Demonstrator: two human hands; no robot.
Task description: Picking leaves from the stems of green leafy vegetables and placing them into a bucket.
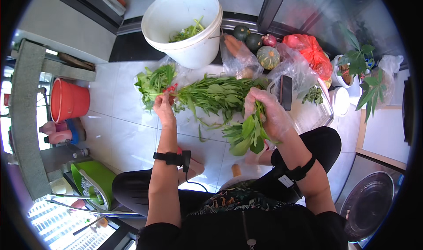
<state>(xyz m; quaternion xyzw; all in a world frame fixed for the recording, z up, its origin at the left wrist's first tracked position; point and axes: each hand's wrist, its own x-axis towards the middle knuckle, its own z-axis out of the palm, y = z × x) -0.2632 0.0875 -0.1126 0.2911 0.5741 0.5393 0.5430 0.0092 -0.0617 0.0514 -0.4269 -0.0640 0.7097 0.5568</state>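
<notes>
My bare left hand [164, 108] pinches a small red tie [171, 88], which lies against the leafy greens. My right hand [269, 109], in a clear plastic glove, grips a small bunch of leafy greens [248, 134] with its leaves hanging toward me. Between my hands a long pile of leafy greens [214, 95] spreads over the tiled floor. More cut greens [155, 81] lie in a clear plastic bag just beyond my left hand. Loose stems and leaves [211, 126] are scattered below the pile.
Behind the greens stands a white bucket [195, 53] with trimmings [188, 32] inside. Bagged carrots [233, 47], squashes [268, 57] and a red plastic bag [307, 53] sit to its right. A phone [286, 93] rests by a plastic tray [314, 113]. Leftward is a red bucket [70, 99].
</notes>
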